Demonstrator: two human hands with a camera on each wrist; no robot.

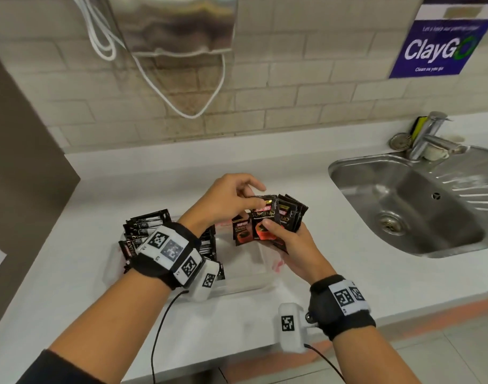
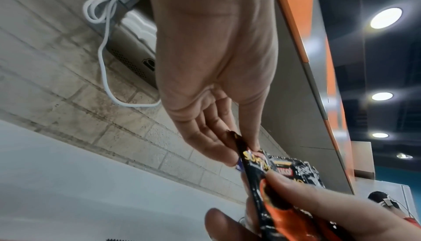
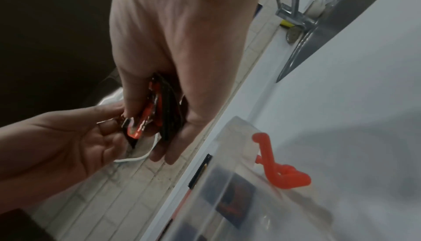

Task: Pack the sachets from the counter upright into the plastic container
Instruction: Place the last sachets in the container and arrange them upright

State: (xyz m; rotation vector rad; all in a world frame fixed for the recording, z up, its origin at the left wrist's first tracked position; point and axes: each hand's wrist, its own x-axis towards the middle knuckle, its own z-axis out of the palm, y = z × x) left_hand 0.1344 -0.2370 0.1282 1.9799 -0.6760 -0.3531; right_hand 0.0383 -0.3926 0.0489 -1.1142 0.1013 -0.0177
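Note:
My right hand [image 1: 285, 239] grips a fanned bundle of black and red coffee sachets [image 1: 276, 220] above the clear plastic container [image 1: 254, 273]. My left hand [image 1: 231, 200] pinches the top edge of the front sachet [image 2: 252, 165] between thumb and forefinger. In the right wrist view the bundle [image 3: 159, 106] sits in my curled right fingers, with the left hand [image 3: 68, 137] at its tip. Several sachets [image 1: 146, 231] stand upright in the container's left end, partly hidden by my left wrist. The container's red clip [image 3: 275, 164] shows on its near wall.
The container stands on a white counter [image 1: 126, 189]. A steel sink [image 1: 420, 206] with a tap [image 1: 431, 134] lies to the right. A metal dispenser [image 1: 176, 23] and a white cable [image 1: 182, 87] hang on the tiled wall behind. A brown panel [image 1: 21, 162] bounds the left side.

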